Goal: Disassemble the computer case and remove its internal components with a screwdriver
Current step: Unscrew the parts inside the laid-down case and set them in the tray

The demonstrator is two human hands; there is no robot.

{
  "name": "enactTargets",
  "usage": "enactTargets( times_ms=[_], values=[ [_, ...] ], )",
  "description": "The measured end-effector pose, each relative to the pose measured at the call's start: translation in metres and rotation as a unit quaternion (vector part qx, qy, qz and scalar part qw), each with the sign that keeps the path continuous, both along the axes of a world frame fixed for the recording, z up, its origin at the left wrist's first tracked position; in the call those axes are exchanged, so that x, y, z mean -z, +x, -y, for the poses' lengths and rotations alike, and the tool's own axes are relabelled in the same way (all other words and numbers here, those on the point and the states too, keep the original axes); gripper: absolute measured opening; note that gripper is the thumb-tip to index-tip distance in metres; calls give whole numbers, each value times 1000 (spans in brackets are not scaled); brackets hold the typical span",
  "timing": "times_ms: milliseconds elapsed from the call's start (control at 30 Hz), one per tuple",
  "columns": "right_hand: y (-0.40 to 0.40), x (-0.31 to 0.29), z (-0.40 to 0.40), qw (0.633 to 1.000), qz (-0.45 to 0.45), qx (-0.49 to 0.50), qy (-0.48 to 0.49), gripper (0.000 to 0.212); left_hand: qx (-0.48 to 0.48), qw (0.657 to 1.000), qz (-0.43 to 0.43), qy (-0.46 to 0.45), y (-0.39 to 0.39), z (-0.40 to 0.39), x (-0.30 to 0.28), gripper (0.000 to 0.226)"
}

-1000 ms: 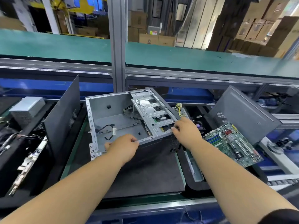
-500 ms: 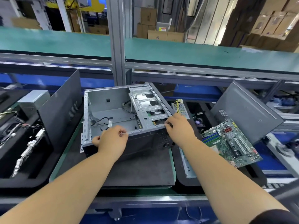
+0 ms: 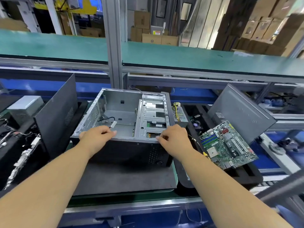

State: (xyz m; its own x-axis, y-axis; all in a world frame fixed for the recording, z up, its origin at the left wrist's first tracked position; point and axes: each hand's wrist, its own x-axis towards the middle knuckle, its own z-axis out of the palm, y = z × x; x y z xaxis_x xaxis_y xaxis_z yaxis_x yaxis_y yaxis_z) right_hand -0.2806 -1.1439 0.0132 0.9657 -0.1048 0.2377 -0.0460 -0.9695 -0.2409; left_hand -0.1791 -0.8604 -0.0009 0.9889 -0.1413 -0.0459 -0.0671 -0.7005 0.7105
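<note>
While you are gripping the near top rim of the computer case [image 3: 121, 122] at the middle of the frame, your left hand [image 3: 96, 135] and right hand [image 3: 174, 139] are both curling over that edge. You are looking into a mostly stripped shell: the motherboard [image 3: 227, 143] is already lying out at right, a side panel [image 3: 238, 111] leaning behind it. Judging by this, the drive cage [image 3: 153, 116] and a loose cable [image 3: 107, 120] are still waiting inside.

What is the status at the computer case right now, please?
Both hands, left and right, grip the near rim of the open computer case. Motherboard already out, lying at right. Nothing blocking.
</note>
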Motion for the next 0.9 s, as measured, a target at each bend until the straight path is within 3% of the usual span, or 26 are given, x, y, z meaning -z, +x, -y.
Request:
enactTargets(
  times_ms=[300,533,767,900],
  values=[
    [-6,-5,-38,995,-33,12,90,46,52,998,31,24,28,-29,-5,41],
    [1,-12,-65,995,-29,9,93,10,77,993,64,57,64,-59,0,51],
    [7,5,-99,994,10,39,100,23,84,976,112,164,101,-69,4,61],
    [11,5,-113,993,-6,55,101,26,106,975,110,163,119,-75,1,61]
  ],
)
